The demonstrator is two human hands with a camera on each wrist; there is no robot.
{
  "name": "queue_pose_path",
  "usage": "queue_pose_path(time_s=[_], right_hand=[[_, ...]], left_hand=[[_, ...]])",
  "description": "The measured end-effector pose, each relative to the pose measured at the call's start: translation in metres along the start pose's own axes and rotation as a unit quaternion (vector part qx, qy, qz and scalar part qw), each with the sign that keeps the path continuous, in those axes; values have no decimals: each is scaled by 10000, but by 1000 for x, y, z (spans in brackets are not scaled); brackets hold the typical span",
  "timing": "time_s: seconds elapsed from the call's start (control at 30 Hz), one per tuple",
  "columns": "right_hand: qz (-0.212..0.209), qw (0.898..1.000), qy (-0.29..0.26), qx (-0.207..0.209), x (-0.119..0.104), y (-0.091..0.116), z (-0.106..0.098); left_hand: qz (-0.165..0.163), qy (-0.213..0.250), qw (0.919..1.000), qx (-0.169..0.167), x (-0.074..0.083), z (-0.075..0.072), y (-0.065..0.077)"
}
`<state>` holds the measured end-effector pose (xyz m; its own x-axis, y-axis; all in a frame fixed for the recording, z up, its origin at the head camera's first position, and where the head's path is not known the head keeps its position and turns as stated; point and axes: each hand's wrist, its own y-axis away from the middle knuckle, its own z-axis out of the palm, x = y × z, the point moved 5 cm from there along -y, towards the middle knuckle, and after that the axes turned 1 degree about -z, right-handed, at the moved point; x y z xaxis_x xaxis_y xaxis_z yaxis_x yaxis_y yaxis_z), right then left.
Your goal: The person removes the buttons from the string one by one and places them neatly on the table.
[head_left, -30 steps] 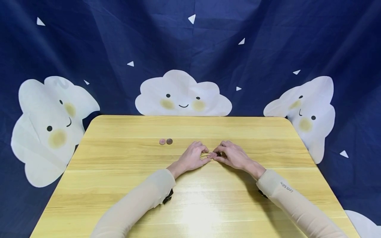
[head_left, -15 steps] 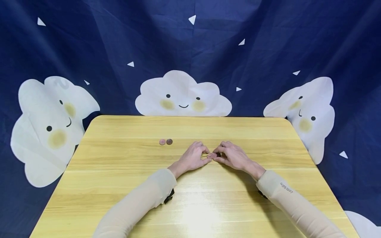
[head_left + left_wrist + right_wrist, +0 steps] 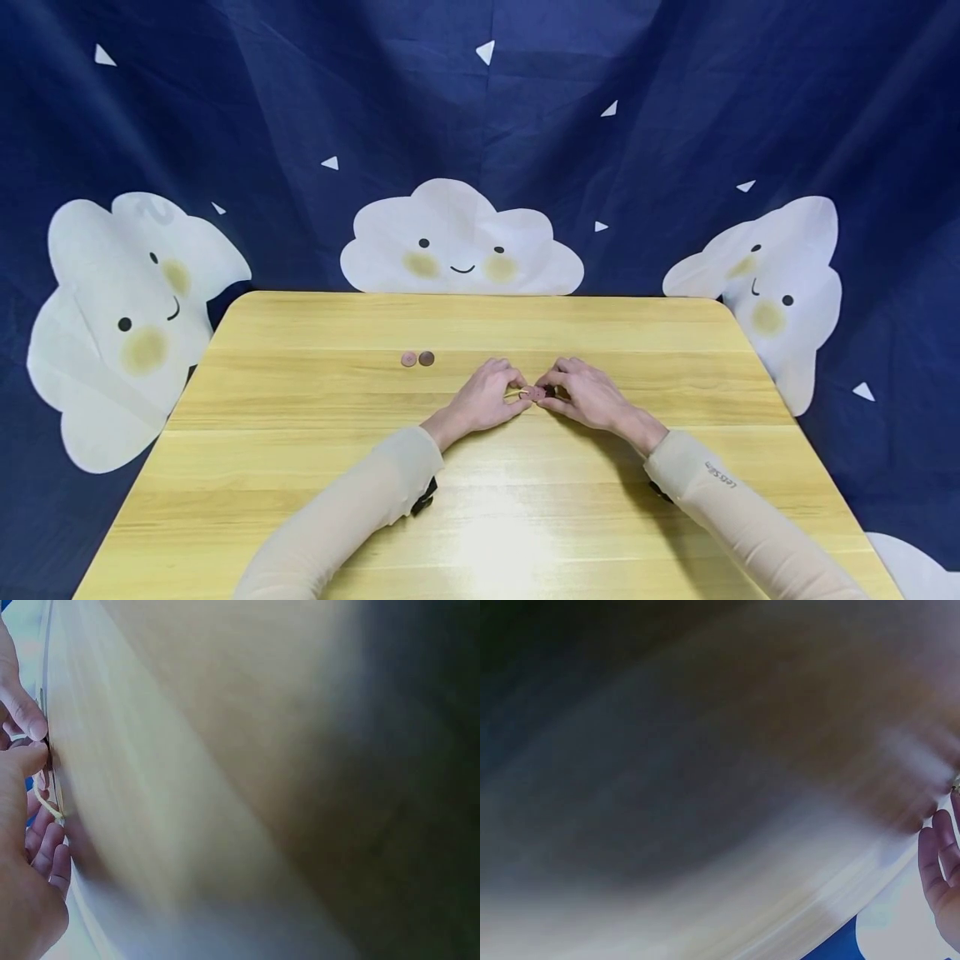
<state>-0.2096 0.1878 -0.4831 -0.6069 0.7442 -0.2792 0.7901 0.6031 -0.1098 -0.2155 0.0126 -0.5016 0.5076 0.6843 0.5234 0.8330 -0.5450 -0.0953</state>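
Observation:
In the head view both hands meet over the table, right of centre. Between their fingertips is a small cluster of pinkish round buttons [image 3: 533,392], with a dark piece partly hidden under the right fingers. My left hand [image 3: 483,398] pinches the cluster's left side, where a thin yellow cord [image 3: 513,392] shows between thumb and fingers. That cord [image 3: 45,799] hangs in a small loop beside the curled fingers in the left wrist view. From the other side, my right hand [image 3: 592,396] pinches the cluster between thumb and index finger.
A pink button [image 3: 408,359] and a brown button [image 3: 427,358] lie side by side on the wooden table [image 3: 315,500], to the left of and beyond the hands. A dark blue curtain [image 3: 285,100] with cloud faces hangs behind the table's far edge.

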Motion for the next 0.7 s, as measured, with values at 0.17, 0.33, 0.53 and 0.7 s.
queue_pose_path(time_s=[0.17, 0.33, 0.53, 0.7], right_hand=[[-22, 10000, 9, 29, -1, 0, 0], [-28, 10000, -4, 28, -1, 0, -1], [-39, 10000, -16, 44, -1, 0, -1], [-34, 10000, -26, 42, -1, 0, -1]], left_hand=[[2, 71, 10000, -12, -1, -2, 2], [44, 186, 9998, 26, -3, -3, 3], [30, 262, 9996, 36, -6, -3, 4], [81, 281, 9996, 64, -7, -6, 6]])
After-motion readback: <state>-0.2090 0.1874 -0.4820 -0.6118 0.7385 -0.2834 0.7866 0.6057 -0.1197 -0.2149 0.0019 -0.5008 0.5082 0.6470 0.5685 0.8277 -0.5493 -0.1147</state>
